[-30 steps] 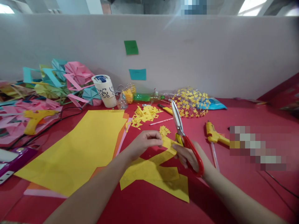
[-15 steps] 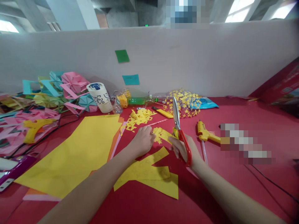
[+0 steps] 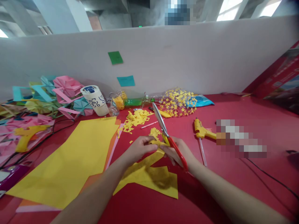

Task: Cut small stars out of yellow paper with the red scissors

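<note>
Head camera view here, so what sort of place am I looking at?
Probably a paper-craft workspace: there are red-handled scissors, a yellow hot glue gun, and a large yellow paper sheet lying over orange and pink ones.

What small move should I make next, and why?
Probably swing the scissors down toward the yellow strip: their blades point up, away from it, while the left hand grips one end and the right hand, holding the scissors, is at the other.

I see 2 hands (image 3: 137, 149), 1 scissors (image 3: 174, 145), 2 glue guns (image 3: 206, 133), 1 cutter (image 3: 164, 114), 1 cup (image 3: 96, 102), 2 wall notes (image 3: 115, 58).
</note>
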{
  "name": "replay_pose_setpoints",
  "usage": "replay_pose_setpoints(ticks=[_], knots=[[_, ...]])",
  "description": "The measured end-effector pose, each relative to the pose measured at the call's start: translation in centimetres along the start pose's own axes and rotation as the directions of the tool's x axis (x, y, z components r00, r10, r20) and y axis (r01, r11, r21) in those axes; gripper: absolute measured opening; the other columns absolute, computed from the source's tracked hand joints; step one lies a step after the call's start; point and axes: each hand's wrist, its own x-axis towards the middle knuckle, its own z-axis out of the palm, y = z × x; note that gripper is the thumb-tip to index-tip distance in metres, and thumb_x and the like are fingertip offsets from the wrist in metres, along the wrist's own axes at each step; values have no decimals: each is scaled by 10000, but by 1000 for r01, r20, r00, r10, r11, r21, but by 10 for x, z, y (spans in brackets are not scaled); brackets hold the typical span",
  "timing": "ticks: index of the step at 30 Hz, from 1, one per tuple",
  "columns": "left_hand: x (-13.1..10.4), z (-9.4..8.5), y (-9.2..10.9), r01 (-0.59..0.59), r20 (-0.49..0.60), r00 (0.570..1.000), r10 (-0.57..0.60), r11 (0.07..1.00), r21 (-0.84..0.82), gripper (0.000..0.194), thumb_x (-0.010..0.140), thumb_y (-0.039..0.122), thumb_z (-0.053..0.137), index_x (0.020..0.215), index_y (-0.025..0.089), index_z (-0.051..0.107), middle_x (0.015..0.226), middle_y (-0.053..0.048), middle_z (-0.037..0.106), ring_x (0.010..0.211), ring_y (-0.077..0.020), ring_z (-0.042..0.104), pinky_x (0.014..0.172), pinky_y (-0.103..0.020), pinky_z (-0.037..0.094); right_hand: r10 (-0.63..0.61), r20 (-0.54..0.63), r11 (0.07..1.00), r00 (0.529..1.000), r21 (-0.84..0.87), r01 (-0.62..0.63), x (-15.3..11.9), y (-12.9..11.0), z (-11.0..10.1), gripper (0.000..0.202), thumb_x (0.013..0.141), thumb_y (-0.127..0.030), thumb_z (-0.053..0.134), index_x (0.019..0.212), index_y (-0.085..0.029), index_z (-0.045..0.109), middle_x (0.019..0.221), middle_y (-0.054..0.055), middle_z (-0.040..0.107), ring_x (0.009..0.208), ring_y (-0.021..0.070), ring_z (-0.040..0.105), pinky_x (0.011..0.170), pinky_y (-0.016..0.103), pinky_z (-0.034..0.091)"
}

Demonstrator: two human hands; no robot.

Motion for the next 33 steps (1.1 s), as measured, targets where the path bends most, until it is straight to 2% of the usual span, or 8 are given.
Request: replay_pose_setpoints(ticks=[4,7,9,13,16,19,25,33], knots=[[0,3,-5,-13,-74,997,8,998,-60,118,763,279,684,747,165,706,704,4,646,645,-112,567,635,-228,425,-65,-11,998,998,-16,65,-1,2,1,363,765,-498,663,667,-217,455,505,-87,434,341,69,401,343,180,292],[1,-5,-9,-83,-258,965,46,988,-133,190,790,314,675,676,165,643,570,30,584,530,-79,490,551,-201,388,-73,-10,995,997,-67,72,-2,0,-4,432,799,-579,617,647,-221,428,481,-88,405,343,75,381,365,195,276],[3,-12,-11,-150,-379,923,62,966,-210,227,805,348,671,681,169,609,540,41,569,472,-62,440,498,-188,357,-37,24,977,999,-208,42,0,-1,-10,460,808,-614,596,640,-224,418,469,-87,378,366,90,390,394,209,278],[6,-24,-11,-270,-540,840,53,904,-332,226,787,338,691,713,156,580,592,21,623,423,-39,417,433,-179,306,-73,94,803,993,-585,114,5,4,-18,467,821,-634,581,667,-216,441,578,-42,455,523,132,436,497,239,297],[6,-27,-9,-343,-605,793,69,871,-351,234,786,307,698,701,157,540,624,5,657,405,-33,425,426,-183,308,-29,120,686,992,-719,107,6,8,-18,476,842,-649,538,669,-222,418,594,-24,489,541,151,448,519,260,290],[5,-27,-8,-382,-627,774,87,854,-352,221,793,295,694,723,169,527,619,9,664,391,-37,427,420,-188,315,-11,156,691,988,-713,121,4,9,-16,483,858,-652,507,665,-224,395,599,-27,473,550,150,433,529,265,290],[0,-20,-5,-373,-562,802,204,905,-204,199,860,336,623,761,166,589,633,6,662,414,-45,442,443,-198,346,-2,232,803,973,-580,140,-2,4,-11,484,867,-633,512,657,-216,385,615,-51,379,567,124,348,527,253,285],[-1,-20,-4,-394,-560,797,228,898,-195,217,854,357,629,743,172,601,615,21,629,438,-60,465,451,-208,369,103,252,916,962,-402,8,-8,-2,-6,531,850,-698,493,659,-214,383,579,-46,404,479,94,393,433,212,264]])
